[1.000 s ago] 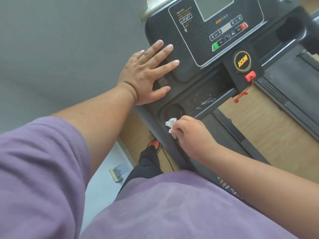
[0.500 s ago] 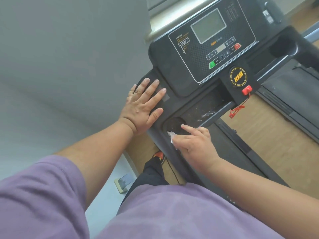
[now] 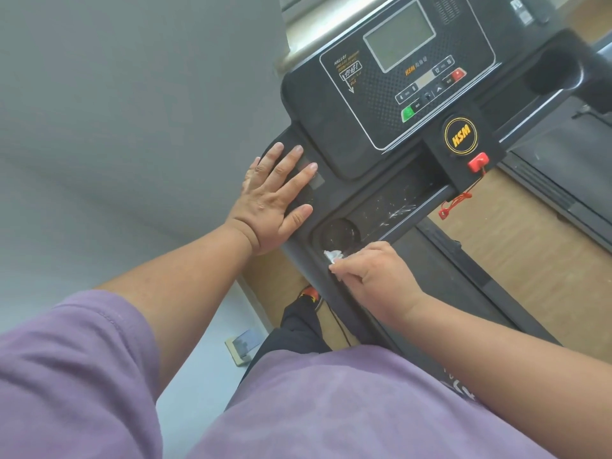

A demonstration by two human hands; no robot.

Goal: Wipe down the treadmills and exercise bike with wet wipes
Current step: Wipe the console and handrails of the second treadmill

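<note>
1. Two hands are at work on the treadmill console (image 3: 407, 94): the left hand (image 3: 271, 200) is laid flat, fingers straight, on the console's left edge.
2. A crumpled wet wipe (image 3: 332, 255) is pinched by the right hand (image 3: 371, 276) at the cup holder (image 3: 339, 234) rim.
3. Firm, overlapping strokes are advised — the speckled tray (image 3: 394, 207) probably needs them next.

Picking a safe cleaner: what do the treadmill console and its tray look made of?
The treadmill console looks like matte black moulded plastic, with a dotted, printed panel face. The tray seems the same plastic, smoother; white scratches or smears show on it. The wet wipe looks like thin, crumpled white fabric.
</note>
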